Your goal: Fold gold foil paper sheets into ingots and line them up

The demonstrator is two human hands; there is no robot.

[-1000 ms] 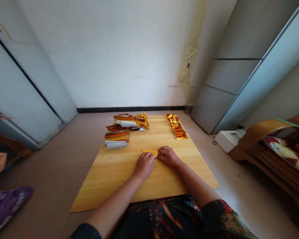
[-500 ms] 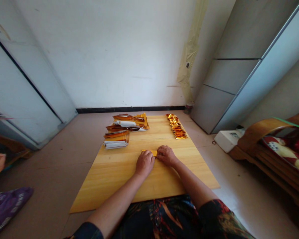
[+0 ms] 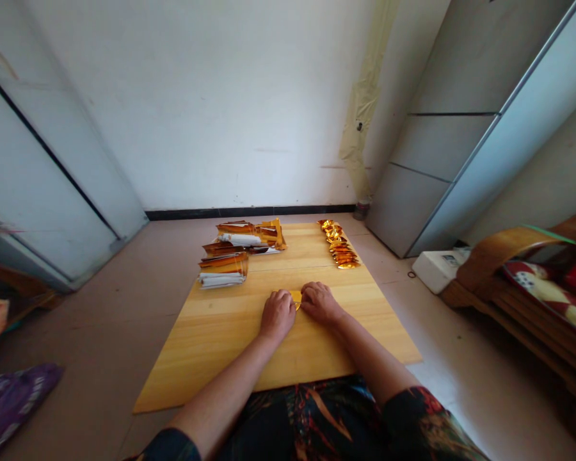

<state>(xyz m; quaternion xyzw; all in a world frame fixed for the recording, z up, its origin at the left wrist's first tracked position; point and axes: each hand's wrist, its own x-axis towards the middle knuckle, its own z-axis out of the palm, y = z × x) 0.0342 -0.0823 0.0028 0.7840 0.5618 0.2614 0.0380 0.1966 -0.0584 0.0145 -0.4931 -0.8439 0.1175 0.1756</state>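
A small piece of gold foil paper (image 3: 296,297) lies between my hands on the wooden board (image 3: 211,346). My left hand (image 3: 277,314) is closed on its left side, fingers curled over it. On its right side my right hand (image 3: 320,301) grips it with bent fingers. Much of the gold paper is hidden under the fingers. Stacks of gold-and-white paper sheets (image 3: 223,270) lie at the board's far left. A row of folded shiny gold paper pieces (image 3: 342,250) runs along the far right edge.
Behind the board rises a white wall (image 3: 230,115). A grey refrigerator (image 3: 432,160) stands at the back right, near a white box (image 3: 434,269) and a wooden bench (image 3: 504,275). On the floor at left lies a purple bag (image 3: 22,403).
Both hands stay almost in place, with small finger movements on the gold paper. Less of its flat top edge shows now, and a shiny part has come into view between the hands.
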